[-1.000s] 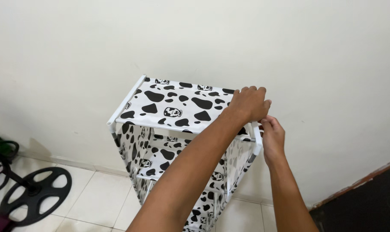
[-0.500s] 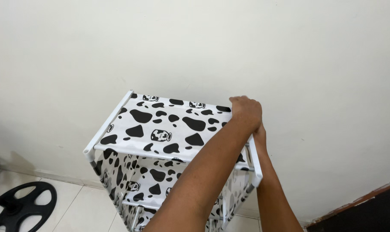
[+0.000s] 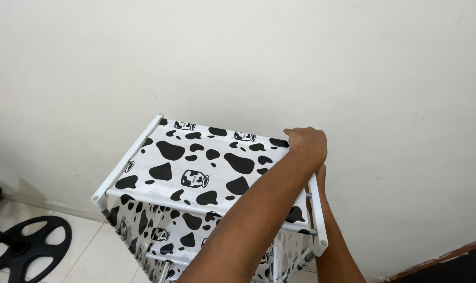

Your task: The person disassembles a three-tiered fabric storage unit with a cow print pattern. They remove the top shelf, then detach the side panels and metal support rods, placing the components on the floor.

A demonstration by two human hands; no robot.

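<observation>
Against wall, hands [image 3: 307,148] seemingly grip rack [image 3: 196,167] far corner.

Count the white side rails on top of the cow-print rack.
2: the left rail along the top's left edge, the right rail along its right edge, its far end hidden under the hands.

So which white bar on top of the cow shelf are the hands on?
The right-side bar; the left hand rests at its far end. The left-side bar is untouched.
</observation>
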